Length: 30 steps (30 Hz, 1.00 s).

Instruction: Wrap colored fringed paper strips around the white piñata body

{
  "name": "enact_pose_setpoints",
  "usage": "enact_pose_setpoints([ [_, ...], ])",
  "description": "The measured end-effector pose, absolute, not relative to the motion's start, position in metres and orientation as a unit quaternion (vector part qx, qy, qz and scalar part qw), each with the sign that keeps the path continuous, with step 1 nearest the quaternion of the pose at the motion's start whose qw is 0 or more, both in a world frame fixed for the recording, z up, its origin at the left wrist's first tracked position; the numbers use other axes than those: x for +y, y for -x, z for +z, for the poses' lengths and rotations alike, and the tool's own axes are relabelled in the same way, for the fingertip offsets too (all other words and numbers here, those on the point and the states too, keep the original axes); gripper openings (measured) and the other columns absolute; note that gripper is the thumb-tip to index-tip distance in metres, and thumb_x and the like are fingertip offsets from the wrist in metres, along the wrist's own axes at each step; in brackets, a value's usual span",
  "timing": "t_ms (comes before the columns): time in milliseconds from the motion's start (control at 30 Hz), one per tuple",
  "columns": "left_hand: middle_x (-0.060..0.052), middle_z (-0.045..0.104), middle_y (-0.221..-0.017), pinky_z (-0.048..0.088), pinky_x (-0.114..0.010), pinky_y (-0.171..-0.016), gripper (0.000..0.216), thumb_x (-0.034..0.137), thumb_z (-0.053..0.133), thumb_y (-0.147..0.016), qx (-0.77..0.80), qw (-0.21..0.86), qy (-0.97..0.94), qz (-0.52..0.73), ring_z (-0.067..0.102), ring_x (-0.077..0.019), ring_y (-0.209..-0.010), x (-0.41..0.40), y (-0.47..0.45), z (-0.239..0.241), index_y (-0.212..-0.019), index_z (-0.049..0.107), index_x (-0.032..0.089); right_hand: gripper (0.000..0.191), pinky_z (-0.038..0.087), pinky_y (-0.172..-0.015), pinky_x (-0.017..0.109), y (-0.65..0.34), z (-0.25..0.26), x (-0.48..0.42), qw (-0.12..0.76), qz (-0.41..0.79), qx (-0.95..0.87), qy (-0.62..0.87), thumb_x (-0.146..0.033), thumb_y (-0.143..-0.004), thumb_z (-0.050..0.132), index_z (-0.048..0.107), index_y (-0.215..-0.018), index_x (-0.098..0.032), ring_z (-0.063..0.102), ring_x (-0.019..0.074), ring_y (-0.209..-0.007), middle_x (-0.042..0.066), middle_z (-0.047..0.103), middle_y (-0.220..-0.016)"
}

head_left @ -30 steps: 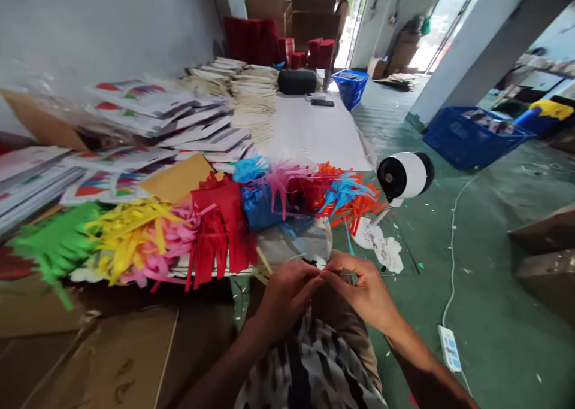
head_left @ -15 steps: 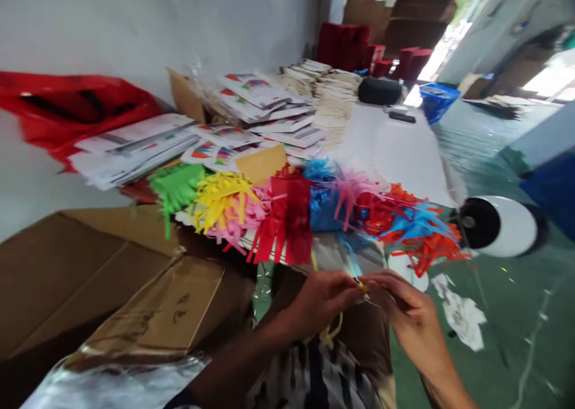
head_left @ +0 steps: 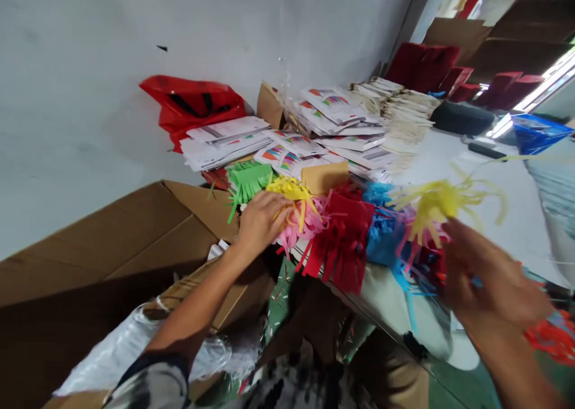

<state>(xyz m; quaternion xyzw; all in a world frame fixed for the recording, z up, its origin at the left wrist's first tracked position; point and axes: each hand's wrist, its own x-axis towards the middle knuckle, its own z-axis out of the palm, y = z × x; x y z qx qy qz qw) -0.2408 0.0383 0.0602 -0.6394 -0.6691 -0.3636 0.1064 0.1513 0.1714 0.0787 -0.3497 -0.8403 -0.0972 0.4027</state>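
My left hand [head_left: 263, 220] rests at the left part of the table, its fingers curled down onto the yellow fringed strips [head_left: 291, 187]. The fingertips are partly hidden among the yellow and pink fringes [head_left: 308, 220]. Raised over the right side, my blurred right hand [head_left: 489, 271] grips a yellow fringed tassel [head_left: 442, 202] with its strands spread out. Green fringed strips [head_left: 249, 181] lie just beyond my left hand. A red fringed sheet [head_left: 344, 235] hangs over the front edge, with blue fringes [head_left: 381, 223] to its right.
Stacks of printed white sleeves [head_left: 336, 112] stand behind the fringes, near a red plastic bag [head_left: 202, 106]. An opened cardboard box [head_left: 148, 235] is at my left, with clear plastic [head_left: 112, 355] at it. A black case [head_left: 462, 118] and a blue bag [head_left: 539, 133] are far right.
My hands were together in front of my lap, working at a small yellow piece. They have parted: the left has gone to the yellow fringes, the right has lifted a yellow tassel rightward. The view has shifted left.
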Motion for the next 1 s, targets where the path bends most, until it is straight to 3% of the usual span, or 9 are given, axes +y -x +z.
enact_pose_setpoints([
  [100, -0.016, 0.076, -0.116, 0.051, -0.044, -0.093, 0.03, 0.035, 0.059, -0.103, -0.699, 0.14, 0.651, -0.262, 0.065, -0.0304, -0.108, 0.058, 0.277, 0.047, -0.119, 0.077, 0.016, 0.041, 0.061, -0.091, 0.035, -0.131, 0.057, 0.175, 0.332, -0.143, -0.891, 0.275, -0.025, -0.102, 0.063, 0.064, -0.143, -0.025, 0.073, 0.0263, -0.119, 0.011, 0.07, -0.142],
  [233, -0.012, 0.079, -0.103, 0.053, -0.04, -0.088, 0.024, 0.029, 0.059, -0.103, -0.698, 0.09, 0.663, -0.255, 0.069, -0.0266, -0.099, 0.073, 0.288, 0.03, -0.106, 0.081, 0.019, 0.032, 0.063, -0.09, 0.045, -0.12, 0.037, 0.171, 0.246, -0.134, -0.912, 0.299, -0.029, -0.105, 0.056, 0.069, -0.133, -0.019, 0.072, 0.0335, -0.12, 0.015, 0.061, -0.152],
  [500, -0.004, 0.082, -0.098, 0.052, -0.031, -0.08, 0.008, 0.022, 0.075, -0.09, -0.719, 0.001, 0.564, -0.407, 0.073, -0.0215, -0.09, 0.082, 0.29, 0.033, -0.089, 0.083, 0.024, 0.037, 0.064, -0.092, 0.048, -0.116, 0.039, 0.143, 0.282, -0.079, -0.911, 0.29, -0.023, -0.103, 0.057, 0.065, -0.139, -0.024, 0.072, 0.0327, -0.121, 0.015, 0.059, -0.154],
  [700, -0.002, 0.081, -0.09, 0.046, -0.029, -0.07, 0.007, 0.02, 0.077, -0.085, -0.741, 0.0, 0.54, -0.4, 0.07, -0.0193, -0.078, 0.086, 0.293, 0.049, -0.084, 0.083, 0.023, 0.036, 0.065, -0.091, 0.04, -0.11, 0.027, 0.129, 0.301, -0.027, -0.909, 0.287, -0.02, -0.101, 0.059, 0.069, -0.135, -0.026, 0.074, 0.0277, -0.118, 0.012, 0.06, -0.152],
  [833, -0.002, 0.081, -0.089, 0.041, -0.028, -0.066, 0.004, 0.021, 0.079, -0.082, -0.758, 0.009, 0.542, -0.362, 0.068, -0.0182, -0.076, 0.092, 0.298, 0.063, -0.08, 0.081, 0.022, 0.037, 0.064, -0.095, 0.041, -0.114, 0.029, 0.12, 0.295, -0.003, -0.908, 0.297, -0.02, -0.101, 0.057, 0.069, -0.135, -0.027, 0.072, 0.0282, -0.122, 0.011, 0.059, -0.154],
  [933, 0.0, 0.08, -0.086, 0.038, -0.025, -0.066, 0.008, 0.028, 0.081, -0.081, -0.759, 0.021, 0.566, -0.321, 0.067, -0.0165, -0.075, 0.092, 0.294, 0.07, -0.078, 0.08, 0.02, 0.038, 0.062, -0.099, 0.046, -0.132, 0.033, 0.106, 0.287, -0.004, -0.897, 0.337, -0.023, -0.102, 0.055, 0.069, -0.136, -0.028, 0.07, 0.0288, -0.123, 0.011, 0.064, -0.147],
  [1000, 0.001, 0.08, -0.087, 0.036, -0.023, -0.066, 0.023, 0.039, 0.076, -0.086, -0.752, 0.028, 0.578, -0.315, 0.065, -0.0147, -0.075, 0.087, 0.288, 0.071, -0.081, 0.079, 0.017, 0.036, 0.061, -0.098, 0.046, -0.154, 0.034, 0.093, 0.281, -0.009, -0.874, 0.395, -0.025, -0.103, 0.053, 0.071, -0.134, -0.028, 0.071, 0.0276, -0.119, 0.011, 0.07, -0.135],
])
